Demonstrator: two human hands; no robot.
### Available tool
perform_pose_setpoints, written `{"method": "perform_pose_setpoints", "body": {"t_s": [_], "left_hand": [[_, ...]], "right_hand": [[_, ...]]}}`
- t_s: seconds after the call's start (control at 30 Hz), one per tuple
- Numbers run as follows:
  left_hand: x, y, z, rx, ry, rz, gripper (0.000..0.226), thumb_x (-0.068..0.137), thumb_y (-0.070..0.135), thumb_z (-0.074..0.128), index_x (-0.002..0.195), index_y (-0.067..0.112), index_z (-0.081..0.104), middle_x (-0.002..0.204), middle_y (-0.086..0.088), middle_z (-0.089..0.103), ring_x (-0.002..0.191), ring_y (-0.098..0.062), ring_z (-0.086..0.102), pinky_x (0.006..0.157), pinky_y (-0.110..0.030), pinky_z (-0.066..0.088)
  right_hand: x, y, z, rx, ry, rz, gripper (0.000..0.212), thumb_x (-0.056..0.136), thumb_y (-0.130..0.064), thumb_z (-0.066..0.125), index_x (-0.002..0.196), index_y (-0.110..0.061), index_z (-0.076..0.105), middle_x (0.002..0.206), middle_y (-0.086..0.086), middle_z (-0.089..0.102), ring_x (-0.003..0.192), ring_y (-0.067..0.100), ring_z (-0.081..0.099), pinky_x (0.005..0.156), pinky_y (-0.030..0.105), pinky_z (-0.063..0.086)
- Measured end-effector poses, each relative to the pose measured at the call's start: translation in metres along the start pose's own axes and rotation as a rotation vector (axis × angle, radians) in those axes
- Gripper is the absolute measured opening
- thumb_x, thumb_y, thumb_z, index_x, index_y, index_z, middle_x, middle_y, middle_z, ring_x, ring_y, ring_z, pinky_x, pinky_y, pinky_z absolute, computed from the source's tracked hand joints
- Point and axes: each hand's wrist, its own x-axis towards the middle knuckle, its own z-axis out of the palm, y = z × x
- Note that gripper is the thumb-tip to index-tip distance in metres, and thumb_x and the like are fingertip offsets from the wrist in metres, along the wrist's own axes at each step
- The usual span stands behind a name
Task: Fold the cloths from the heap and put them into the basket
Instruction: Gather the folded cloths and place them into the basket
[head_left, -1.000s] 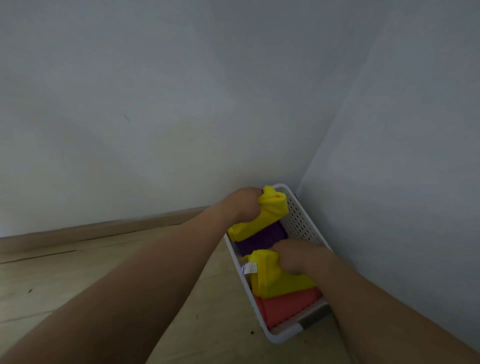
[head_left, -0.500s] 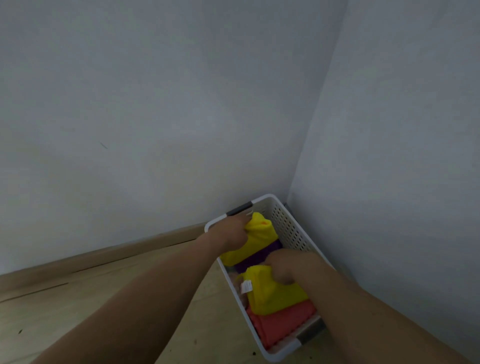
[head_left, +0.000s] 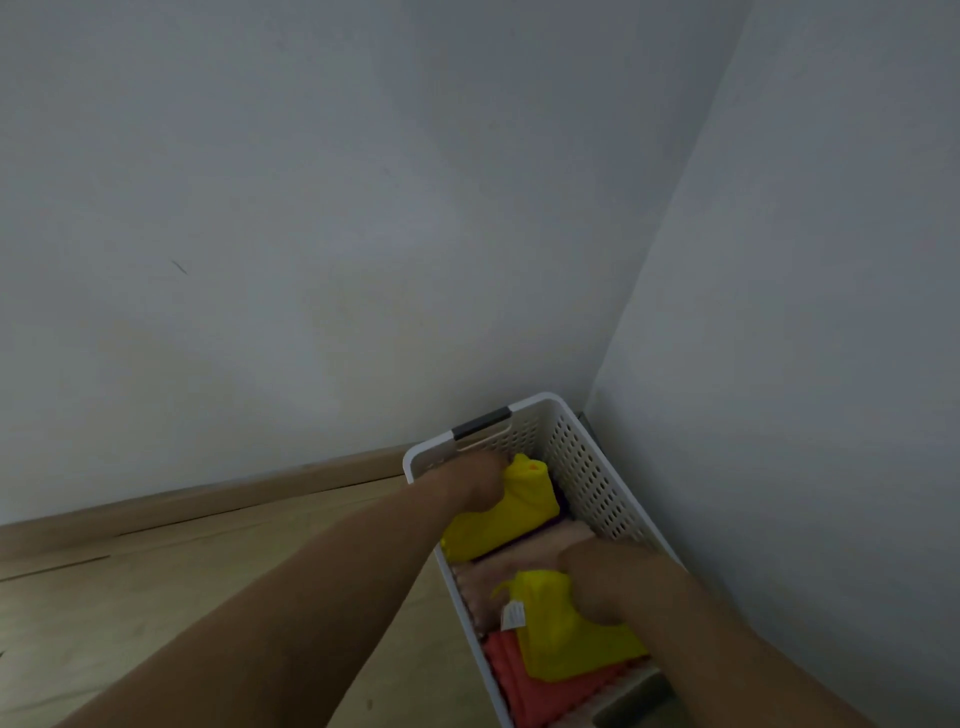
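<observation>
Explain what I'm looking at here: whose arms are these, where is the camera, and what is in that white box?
No machine here: a person wears a camera on the head, looking down at their own bare arms. The white perforated plastic basket stands on a wooden floor in a wall corner. The left hand grips a folded yellow cloth at the far end; the right hand grips another yellow cloth nearer. Beneath lie a coral-red cloth, a pale pink one and a sliver of purple.

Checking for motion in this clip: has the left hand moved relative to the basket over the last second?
Yes. The left hand, gripping a yellow cloth, has gone down inside the basket, toward its far dark-handled end.
</observation>
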Motion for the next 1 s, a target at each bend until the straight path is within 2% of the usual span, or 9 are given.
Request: {"method": "perform_pose_setpoints", "body": {"t_s": [0.1, 0.3, 0.4, 0.53, 0.63, 0.77, 0.83, 0.93, 1.0], "left_hand": [[0.005, 0.0, 0.005, 0.03, 0.008, -0.005, 0.03, 0.092, 0.01, 0.044, 0.119, 0.011, 0.055, 0.114, -0.015, 0.061, 0.097, -0.028, 0.059, 0.074, -0.033, 0.047], [0.001, 0.0, 0.01, 0.231, 0.057, 0.055, 0.033, 0.091, 0.014, 0.047, 0.123, 0.009, 0.051, 0.116, -0.014, 0.062, 0.1, -0.029, 0.061, 0.083, -0.041, 0.054], [-0.005, -0.005, -0.006, 0.15, 0.087, 0.076, 0.04, 0.091, 0.012, 0.045, 0.131, 0.011, 0.049, 0.125, -0.013, 0.058, 0.108, -0.028, 0.059, 0.089, -0.039, 0.051], [-0.031, -0.01, -0.023, 0.006, -0.045, 0.019, 0.049, 0.089, 0.015, 0.051, 0.138, 0.019, 0.046, 0.132, -0.007, 0.054, 0.112, -0.023, 0.056, 0.085, -0.029, 0.048], [-0.056, -0.008, -0.025, -0.063, -0.172, 0.034, 0.065, 0.085, 0.031, 0.065, 0.143, 0.025, 0.037, 0.135, 0.0, 0.054, 0.114, -0.019, 0.055, 0.09, -0.03, 0.049], [-0.068, 0.004, -0.026, -0.145, -0.232, 0.02, 0.076, 0.08, 0.036, 0.071, 0.145, 0.027, 0.034, 0.139, 0.0, 0.05, 0.119, -0.02, 0.052, 0.097, -0.036, 0.048], [-0.071, 0.012, -0.027, -0.053, -0.269, 0.014, 0.071, 0.078, 0.035, 0.069, 0.142, 0.028, 0.039, 0.137, -0.001, 0.049, 0.113, -0.02, 0.052, 0.092, -0.037, 0.05], [-0.073, 0.023, -0.027, 0.019, -0.362, 0.002, 0.055, 0.085, 0.038, 0.062, 0.134, 0.019, 0.049, 0.132, -0.005, 0.053, 0.1, -0.019, 0.051, 0.075, -0.03, 0.044], [-0.073, 0.027, -0.023, -0.001, -0.359, -0.001, 0.057, 0.088, 0.048, 0.057, 0.135, 0.018, 0.048, 0.134, -0.005, 0.053, 0.108, -0.021, 0.052, 0.081, -0.031, 0.044]], "right_hand": [[0.002, 0.004, 0.004, 0.028, -0.009, -0.015, 0.048, 0.1, -0.017, 0.041, 0.146, -0.012, 0.034, 0.149, 0.011, 0.037, 0.133, 0.026, 0.04, 0.108, 0.033, 0.036], [0.006, 0.009, -0.014, 0.062, -0.003, -0.034, 0.046, 0.098, -0.018, 0.042, 0.144, -0.016, 0.039, 0.145, 0.01, 0.043, 0.128, 0.026, 0.046, 0.104, 0.035, 0.04], [0.011, 0.012, -0.025, 0.1, 0.021, -0.057, 0.039, 0.099, -0.02, 0.042, 0.137, -0.017, 0.048, 0.138, 0.009, 0.051, 0.119, 0.025, 0.053, 0.097, 0.034, 0.045], [0.01, 0.011, -0.033, 0.124, 0.025, -0.033, 0.039, 0.098, -0.02, 0.04, 0.137, -0.014, 0.046, 0.138, 0.011, 0.05, 0.119, 0.025, 0.051, 0.094, 0.032, 0.043], [0.004, 0.004, -0.04, 0.137, 0.012, -0.037, 0.045, 0.095, -0.022, 0.043, 0.14, -0.018, 0.043, 0.141, 0.009, 0.046, 0.121, 0.025, 0.049, 0.094, 0.033, 0.043], [-0.006, 0.0, -0.046, 0.194, -0.02, -0.059, 0.052, 0.089, -0.033, 0.052, 0.14, -0.025, 0.043, 0.138, 0.005, 0.047, 0.118, 0.024, 0.051, 0.093, 0.036, 0.046], [-0.007, 0.001, -0.046, 0.204, -0.021, -0.054, 0.055, 0.087, -0.035, 0.055, 0.14, -0.026, 0.043, 0.137, 0.004, 0.048, 0.116, 0.024, 0.052, 0.093, 0.036, 0.047], [-0.006, 0.005, -0.045, 0.222, -0.01, -0.045, 0.051, 0.087, -0.035, 0.057, 0.136, -0.025, 0.048, 0.132, 0.005, 0.052, 0.111, 0.022, 0.054, 0.089, 0.035, 0.048], [-0.004, 0.007, -0.044, 0.256, 0.01, -0.042, 0.049, 0.087, -0.036, 0.059, 0.133, -0.023, 0.05, 0.131, 0.004, 0.053, 0.11, 0.021, 0.054, 0.091, 0.035, 0.048]]}}
